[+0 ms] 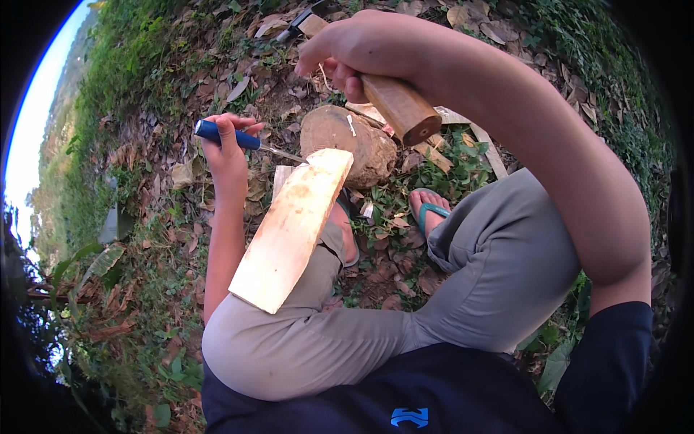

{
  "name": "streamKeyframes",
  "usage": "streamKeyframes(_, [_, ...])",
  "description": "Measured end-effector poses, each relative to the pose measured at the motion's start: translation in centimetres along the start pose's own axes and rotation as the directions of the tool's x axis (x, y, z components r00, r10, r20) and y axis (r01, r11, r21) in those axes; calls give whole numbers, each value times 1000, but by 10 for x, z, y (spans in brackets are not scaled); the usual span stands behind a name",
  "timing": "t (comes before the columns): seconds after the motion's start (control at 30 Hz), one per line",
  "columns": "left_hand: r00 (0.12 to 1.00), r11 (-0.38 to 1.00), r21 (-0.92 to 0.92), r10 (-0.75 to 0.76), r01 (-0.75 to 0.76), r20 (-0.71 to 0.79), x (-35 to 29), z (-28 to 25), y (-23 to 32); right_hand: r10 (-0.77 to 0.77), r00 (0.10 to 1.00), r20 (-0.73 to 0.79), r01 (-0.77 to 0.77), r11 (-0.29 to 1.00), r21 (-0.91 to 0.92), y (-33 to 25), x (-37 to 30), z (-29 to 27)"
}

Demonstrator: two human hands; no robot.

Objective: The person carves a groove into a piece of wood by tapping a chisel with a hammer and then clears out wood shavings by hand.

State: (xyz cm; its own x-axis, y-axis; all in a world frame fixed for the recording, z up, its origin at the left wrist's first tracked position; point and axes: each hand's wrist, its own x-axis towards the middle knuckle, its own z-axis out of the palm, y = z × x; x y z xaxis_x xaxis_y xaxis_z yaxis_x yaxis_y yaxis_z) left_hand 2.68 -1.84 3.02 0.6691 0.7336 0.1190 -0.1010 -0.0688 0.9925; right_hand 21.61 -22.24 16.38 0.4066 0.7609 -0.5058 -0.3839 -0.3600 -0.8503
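My left hand (230, 137) grips a chisel by its blue handle (207, 130), its thin metal shaft pointing right. The shaft's end meets the far end of a pale wooden board (293, 228), where the surface is chipped; the exact tip is hard to make out. That board slants across my left thigh toward a log stump (329, 137). Raised beyond the stump, my right hand (343, 69) is closed around the thick wooden handle of a hammer (401, 108). Its dark metal head shows past my fingers at the top, apart from the board.
Wood offcuts (434, 155) lie right of the stump among dry leaves and green plants. Another small wood piece (282, 177) shows behind the board. My feet in flip-flops (431, 210) rest close to the stump. Grass rises at the far left.
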Motion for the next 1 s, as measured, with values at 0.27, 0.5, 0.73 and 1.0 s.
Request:
streamKeyframes(0.27, [993,947,299,117,-117,17,-1,-21,1,-6,1000,26,6,1000,-10,6,10,-4])
streamKeyframes(0.5, [1000,995,-100,10,-7,29,-3,15,12,-5,999,42,7,999,-53,7,21,-7])
streamKeyframes(0.73, [996,991,-125,-33,44,88,12,37,12,-13,999,49,18,994,-107,9,23,-8])
streamKeyframes(1.0, [986,971,-187,-133,151,105,33,33,-1,-54,998,-14,44,919,-393,-1,13,-1])
